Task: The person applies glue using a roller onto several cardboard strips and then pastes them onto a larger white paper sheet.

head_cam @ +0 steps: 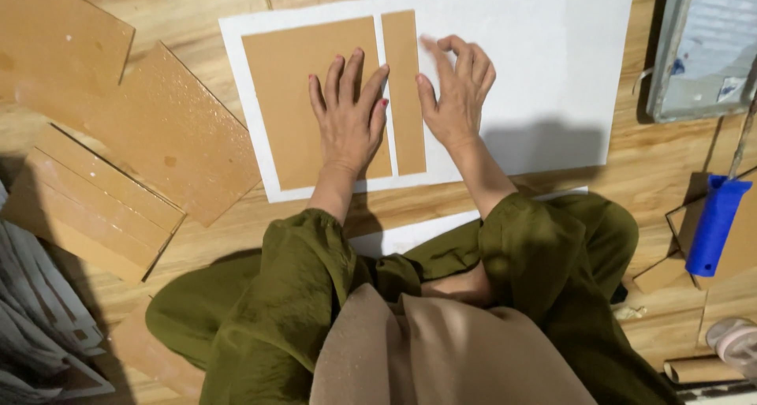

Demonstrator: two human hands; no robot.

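Currently we press left hand point(348, 119) flat on board point(303, 97), right hand point(456, 97) fingertips on strip point(403, 89), gripping nothing; risk: strip slides askew on sheet point(544, 74).

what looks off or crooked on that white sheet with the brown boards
Nothing stands out. The large brown board and narrow strip lie parallel on the white sheet, under the left hand and right hand.

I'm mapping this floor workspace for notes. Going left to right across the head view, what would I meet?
Loose brown boards → wide brown panel → left hand → narrow brown strip → right hand → bare white sheet → metal tray.
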